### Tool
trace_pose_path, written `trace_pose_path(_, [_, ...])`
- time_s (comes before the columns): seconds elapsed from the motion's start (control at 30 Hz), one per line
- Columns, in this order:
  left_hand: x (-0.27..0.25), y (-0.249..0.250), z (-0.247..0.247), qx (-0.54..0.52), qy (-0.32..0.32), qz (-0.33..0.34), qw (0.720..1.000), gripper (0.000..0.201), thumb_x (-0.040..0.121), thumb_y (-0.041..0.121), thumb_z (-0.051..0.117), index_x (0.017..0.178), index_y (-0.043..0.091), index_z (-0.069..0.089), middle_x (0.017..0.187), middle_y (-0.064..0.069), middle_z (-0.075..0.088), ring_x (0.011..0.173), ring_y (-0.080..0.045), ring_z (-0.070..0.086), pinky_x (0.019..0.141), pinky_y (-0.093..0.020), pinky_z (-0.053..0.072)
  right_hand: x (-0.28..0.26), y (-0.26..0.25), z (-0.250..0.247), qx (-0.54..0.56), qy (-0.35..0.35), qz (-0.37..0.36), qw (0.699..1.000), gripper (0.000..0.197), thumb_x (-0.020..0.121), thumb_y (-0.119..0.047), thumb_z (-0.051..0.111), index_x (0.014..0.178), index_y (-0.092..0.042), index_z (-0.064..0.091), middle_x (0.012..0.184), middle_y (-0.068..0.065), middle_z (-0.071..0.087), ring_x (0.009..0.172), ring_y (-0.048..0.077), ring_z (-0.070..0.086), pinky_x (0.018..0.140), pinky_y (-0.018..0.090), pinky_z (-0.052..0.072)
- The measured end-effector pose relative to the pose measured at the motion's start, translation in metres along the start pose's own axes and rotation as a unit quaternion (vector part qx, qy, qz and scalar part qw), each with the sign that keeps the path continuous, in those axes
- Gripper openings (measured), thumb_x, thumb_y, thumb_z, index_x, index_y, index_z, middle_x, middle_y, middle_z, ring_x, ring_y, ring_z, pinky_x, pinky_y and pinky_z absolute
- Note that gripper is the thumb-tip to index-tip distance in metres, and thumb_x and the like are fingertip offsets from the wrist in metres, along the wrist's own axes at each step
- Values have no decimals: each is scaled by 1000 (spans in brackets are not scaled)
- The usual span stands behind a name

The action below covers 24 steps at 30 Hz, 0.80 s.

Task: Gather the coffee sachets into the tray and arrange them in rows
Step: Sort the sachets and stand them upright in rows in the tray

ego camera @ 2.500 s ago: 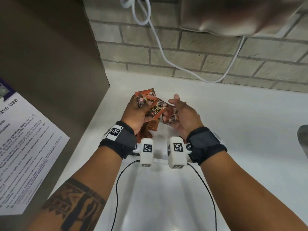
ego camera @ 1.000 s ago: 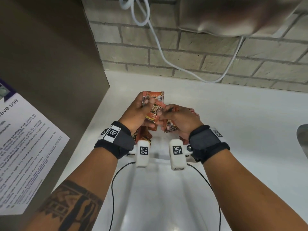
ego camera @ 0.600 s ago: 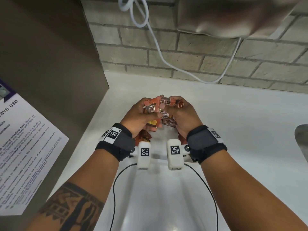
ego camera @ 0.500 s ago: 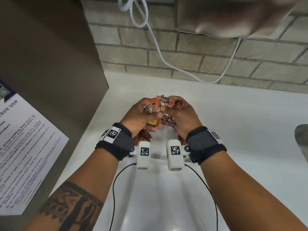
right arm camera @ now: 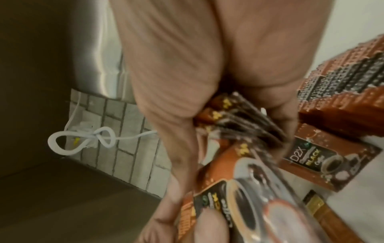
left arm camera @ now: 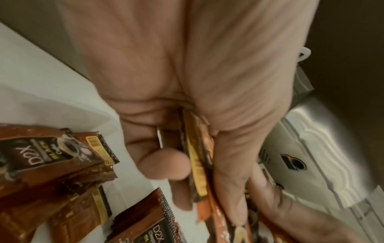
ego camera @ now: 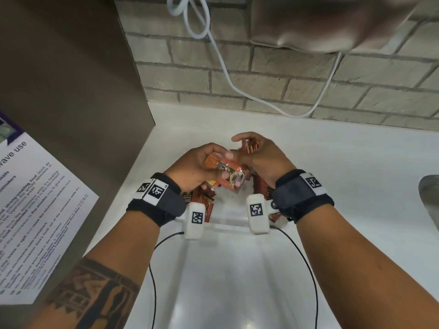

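Both hands hover over the white counter (ego camera: 332, 186), close together. My left hand (ego camera: 213, 162) grips a few orange-brown coffee sachets (ego camera: 229, 174), the top one face up; in the left wrist view they sit pinched between thumb and fingers (left arm camera: 197, 164). My right hand (ego camera: 240, 146) holds a stack of sachets (ego camera: 250, 147) edge-on, with the stack (right arm camera: 239, 118) fanned in its palm. More sachets (ego camera: 199, 200) lie loose under the hands, by the far rim of a clear tray (ego camera: 225, 225). I cannot tell whether they lie inside it.
A steel appliance wall (ego camera: 71, 91) with a printed notice (ego camera: 35, 210) stands at the left. A brick wall (ego camera: 285, 86) with a hanging white cable (ego camera: 225, 67) closes the back. A metal edge (ego camera: 430, 198) shows at the right.
The hands were squeezing one bundle between them. Now they have drawn apart a little: the right hand has risen with an edge-on stack, and the left keeps sachets turned face up.
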<state>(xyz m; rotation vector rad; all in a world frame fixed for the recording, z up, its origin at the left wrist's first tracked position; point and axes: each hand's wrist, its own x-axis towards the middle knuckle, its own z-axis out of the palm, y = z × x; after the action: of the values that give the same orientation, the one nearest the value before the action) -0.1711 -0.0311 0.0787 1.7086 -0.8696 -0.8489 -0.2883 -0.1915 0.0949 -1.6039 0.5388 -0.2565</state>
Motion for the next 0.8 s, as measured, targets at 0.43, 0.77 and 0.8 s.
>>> trace_pose_path(0.43, [6,3,6,-67,132,26,989,29,93,17,71,116,11,55,104,-8,75,73,-20,71,48,-26,50,-6,3,1,114,-148,127,974,39,88,6,63,126,-4,63,112,20,72,95,31,71,74,37,59])
trace_pose_path(0.77, [8,1,16,100,211,97,968,25,91,24,69,77,20,49,72,3,64,72,-9,65,71,-31,54,-2,9,25,215,-19,73,974,66,74,-27,88,129,-8,57,100,14,71,95,30,67,82,44,55])
trace_pose_path(0.8, [7,2,18,96,194,100,971,20,90,23,67,79,18,52,75,0,66,76,-14,66,74,-36,56,-2,9,26,217,-18,64,974,64,74,-24,87,128,-8,58,108,16,72,100,30,69,86,45,56])
